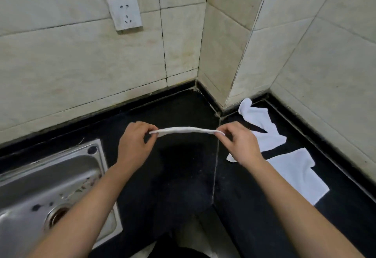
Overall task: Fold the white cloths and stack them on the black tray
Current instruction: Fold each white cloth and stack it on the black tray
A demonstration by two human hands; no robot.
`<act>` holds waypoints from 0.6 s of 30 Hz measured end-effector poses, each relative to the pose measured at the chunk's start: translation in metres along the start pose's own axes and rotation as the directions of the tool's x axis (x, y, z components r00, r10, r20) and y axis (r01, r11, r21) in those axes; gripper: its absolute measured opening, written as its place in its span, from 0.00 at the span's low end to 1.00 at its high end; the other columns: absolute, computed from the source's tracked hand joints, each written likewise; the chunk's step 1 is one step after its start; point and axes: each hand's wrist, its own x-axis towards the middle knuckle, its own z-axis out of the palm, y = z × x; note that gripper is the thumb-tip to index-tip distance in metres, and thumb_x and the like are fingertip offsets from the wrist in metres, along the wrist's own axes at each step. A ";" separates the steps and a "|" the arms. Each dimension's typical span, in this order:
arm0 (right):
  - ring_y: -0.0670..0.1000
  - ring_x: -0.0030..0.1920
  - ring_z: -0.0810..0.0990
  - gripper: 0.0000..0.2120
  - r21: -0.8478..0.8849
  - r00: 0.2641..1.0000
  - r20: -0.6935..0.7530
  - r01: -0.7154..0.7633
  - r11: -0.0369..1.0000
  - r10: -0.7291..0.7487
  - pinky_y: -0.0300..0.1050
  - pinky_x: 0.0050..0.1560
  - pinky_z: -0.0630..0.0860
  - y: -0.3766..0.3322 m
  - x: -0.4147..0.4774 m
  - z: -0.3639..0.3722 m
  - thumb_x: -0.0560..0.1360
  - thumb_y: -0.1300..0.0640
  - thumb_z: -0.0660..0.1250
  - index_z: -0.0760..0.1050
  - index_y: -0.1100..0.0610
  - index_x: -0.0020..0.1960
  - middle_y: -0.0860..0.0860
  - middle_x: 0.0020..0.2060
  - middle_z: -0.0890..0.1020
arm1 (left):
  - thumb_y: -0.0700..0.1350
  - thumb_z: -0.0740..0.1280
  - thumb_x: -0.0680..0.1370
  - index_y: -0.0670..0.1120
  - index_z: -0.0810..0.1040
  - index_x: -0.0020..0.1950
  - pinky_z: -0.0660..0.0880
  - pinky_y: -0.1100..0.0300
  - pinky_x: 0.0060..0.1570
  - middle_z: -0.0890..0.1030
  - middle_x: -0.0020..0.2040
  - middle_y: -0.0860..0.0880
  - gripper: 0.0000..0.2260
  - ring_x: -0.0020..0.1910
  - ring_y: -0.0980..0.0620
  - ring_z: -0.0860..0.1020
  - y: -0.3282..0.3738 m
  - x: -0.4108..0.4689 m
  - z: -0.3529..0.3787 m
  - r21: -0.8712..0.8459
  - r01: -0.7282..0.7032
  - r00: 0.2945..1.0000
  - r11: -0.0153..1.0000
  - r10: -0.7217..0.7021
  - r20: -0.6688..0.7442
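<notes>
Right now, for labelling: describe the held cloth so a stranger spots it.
Right of the steel sink, above the black counter, the left hand and right hand pinch the ends of one cloth. It alone is raised, edge-on; the other cloths lie on the counter.

Folded white cloth (187,130) hung edge-on in the air, just right of the sink (61,152). It was drawn level, ends pinched by left hand (134,146) and right hand (240,146). Rumpled cloth (262,127) lay farther right of the sink. Flatter cloth (299,174) lay farthest right, spread, edge uneven.
</notes>
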 end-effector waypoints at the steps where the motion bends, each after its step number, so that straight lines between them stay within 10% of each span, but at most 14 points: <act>1: 0.44 0.41 0.76 0.04 -0.025 0.998 0.057 -0.010 1.000 0.011 0.41 0.41 0.73 0.006 -0.010 0.009 0.77 0.48 0.70 0.80 0.47 0.51 0.43 0.43 0.78 | 0.40 0.74 0.73 0.46 0.83 0.49 0.72 0.59 0.43 0.81 0.45 0.51 0.06 0.45 0.51 0.75 -0.008 -0.013 0.008 0.020 -0.033 0.999 0.999 0.032 0.028; 9: 0.58 0.55 0.81 0.11 -0.181 0.764 0.629 -0.040 0.983 0.147 0.50 0.56 0.76 0.040 -0.108 0.098 0.79 0.59 0.63 0.81 0.55 0.58 0.54 0.56 0.79 | 0.37 0.79 0.63 0.49 0.85 0.42 0.77 0.57 0.36 0.81 0.41 0.51 0.12 0.42 0.47 0.79 -0.060 -0.170 0.075 0.114 -0.133 0.829 0.985 0.048 0.557; 18: 0.51 0.56 0.80 0.12 -0.162 0.707 0.699 0.008 0.987 0.110 0.45 0.57 0.76 0.057 -0.144 0.105 0.78 0.57 0.66 0.82 0.51 0.59 0.49 0.57 0.80 | 0.41 0.70 0.75 0.50 0.83 0.52 0.74 0.58 0.46 0.83 0.49 0.52 0.08 0.48 0.50 0.79 -0.063 -0.200 0.062 0.080 0.051 0.658 0.996 -0.093 0.747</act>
